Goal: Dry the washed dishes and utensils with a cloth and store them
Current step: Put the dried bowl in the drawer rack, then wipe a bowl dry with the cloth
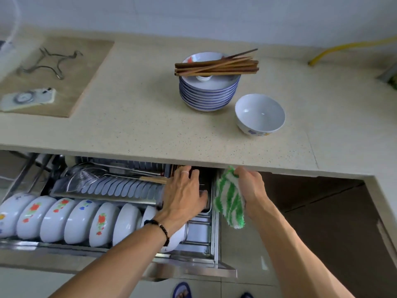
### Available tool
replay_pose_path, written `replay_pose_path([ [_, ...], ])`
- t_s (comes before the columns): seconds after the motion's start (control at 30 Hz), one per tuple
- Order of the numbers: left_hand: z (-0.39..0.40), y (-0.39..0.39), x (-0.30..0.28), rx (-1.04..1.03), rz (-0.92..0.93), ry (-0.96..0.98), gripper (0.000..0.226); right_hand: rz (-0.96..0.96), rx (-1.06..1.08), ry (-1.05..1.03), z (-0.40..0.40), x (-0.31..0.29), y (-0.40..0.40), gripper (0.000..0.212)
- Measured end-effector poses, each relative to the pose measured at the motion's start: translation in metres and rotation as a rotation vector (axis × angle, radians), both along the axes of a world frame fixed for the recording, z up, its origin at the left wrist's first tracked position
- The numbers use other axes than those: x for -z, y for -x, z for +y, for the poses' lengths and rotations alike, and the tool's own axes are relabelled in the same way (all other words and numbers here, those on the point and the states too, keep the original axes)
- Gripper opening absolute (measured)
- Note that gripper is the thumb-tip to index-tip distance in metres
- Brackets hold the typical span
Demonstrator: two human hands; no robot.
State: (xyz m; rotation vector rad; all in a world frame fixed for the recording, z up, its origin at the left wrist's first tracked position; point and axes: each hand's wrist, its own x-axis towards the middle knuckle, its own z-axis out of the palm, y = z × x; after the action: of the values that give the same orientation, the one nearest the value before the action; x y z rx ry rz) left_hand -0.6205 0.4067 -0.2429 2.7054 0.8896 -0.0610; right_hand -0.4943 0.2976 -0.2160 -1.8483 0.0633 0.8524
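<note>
Looks like the storing step to me: the pull-out dish rack drawer [212, 250] is open under the counter, and nearest its front rail a row of white bowls [71, 222] stands on edge. Just behind that row, at the drawer's right end, the left hand [184, 194] reaches in palm down, fingers spread and fairly straight over a dark utensil compartment [206, 183]. I can't see anything in it, so I'd call it open. Right of the drawer, just outside its side rail, the right hand [250, 186] has its fingers curled round a green-and-white striped cloth [229, 201], which hangs down from the grip. Deeper in the drawer lie a wire skimmer [86, 177] and ladles. Up on the counter beyond the drawer wait one loose bowl [260, 115] and a plate stack [208, 93] topped with chopsticks [217, 66]. I guess the next move means lifting the left hand back up there for another piece to wipe.
</note>
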Motion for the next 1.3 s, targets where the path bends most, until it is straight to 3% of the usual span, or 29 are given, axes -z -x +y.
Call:
replay_pose_path([
  [0.2, -0.005, -0.065, -0.06, 0.104, -0.13, -0.111, 0.065, -0.089, 0.147, -0.068, -0.011, -0.045, -0.065, 0.021],
  [0.3, -0.003, -0.108, -0.074, 0.093, -0.204, -0.097, 0.07, -0.136, 0.215, -0.049, -0.018, -0.054, -0.114, 0.048],
  [0.37, -0.001, -0.137, -0.076, 0.065, -0.219, -0.072, 0.079, -0.142, 0.174, -0.008, -0.017, -0.053, -0.147, 0.061],
  [0.53, 0.012, -0.195, -0.067, -0.059, -0.144, 0.119, 0.118, -0.151, -0.001, 0.068, 0.001, -0.037, -0.207, 0.067],
  [0.67, 0.023, -0.215, -0.054, -0.095, -0.128, 0.272, 0.134, -0.192, -0.196, 0.126, 0.012, -0.026, -0.227, 0.045],
  [0.87, 0.022, -0.22, -0.058, -0.114, -0.215, 0.343, 0.126, -0.291, -0.334, 0.161, 0.014, -0.025, -0.237, 0.036],
  [1.07, 0.015, -0.224, -0.084, -0.023, -0.317, 0.368, 0.114, -0.293, -0.212, 0.13, -0.01, -0.048, -0.234, 0.026],
  [1.3, -0.013, -0.248, -0.126, -0.037, -0.422, 0.527, 0.069, -0.296, -0.002, 0.074, -0.063, -0.101, -0.226, 0.011],
])
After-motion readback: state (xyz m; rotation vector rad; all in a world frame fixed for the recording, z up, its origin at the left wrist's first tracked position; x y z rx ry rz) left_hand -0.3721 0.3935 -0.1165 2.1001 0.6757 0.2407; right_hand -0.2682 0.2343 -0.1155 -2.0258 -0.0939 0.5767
